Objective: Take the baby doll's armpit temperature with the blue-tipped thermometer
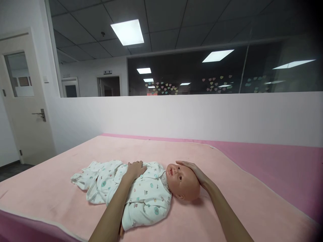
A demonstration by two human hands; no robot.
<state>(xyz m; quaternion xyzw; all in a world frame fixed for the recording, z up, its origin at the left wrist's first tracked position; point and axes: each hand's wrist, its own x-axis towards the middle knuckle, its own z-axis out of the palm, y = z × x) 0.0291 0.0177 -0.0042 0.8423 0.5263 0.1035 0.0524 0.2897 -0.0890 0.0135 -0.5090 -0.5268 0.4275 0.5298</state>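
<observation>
A baby doll point(183, 183) lies on its back on a pink mat point(227, 208), its head to the right and its legs to the left. It wears white pyjamas point(148, 193) printed with small coloured figures. My left hand point(136, 169) rests on the front of the pyjamas at the belly, fingers laid over the cloth and partly hidden by the back of the hand. Against the crown and forehead, my right hand point(194, 169) lies flat with outstretched fingers. Neither hand grips anything.
Behind the mat runs a low white wall point(189, 117) with a large window above it. A brighter pink surface point(290, 168) shows beyond the mat's edge at right. On the far left is a closed door point(27, 134) with a metal handle.
</observation>
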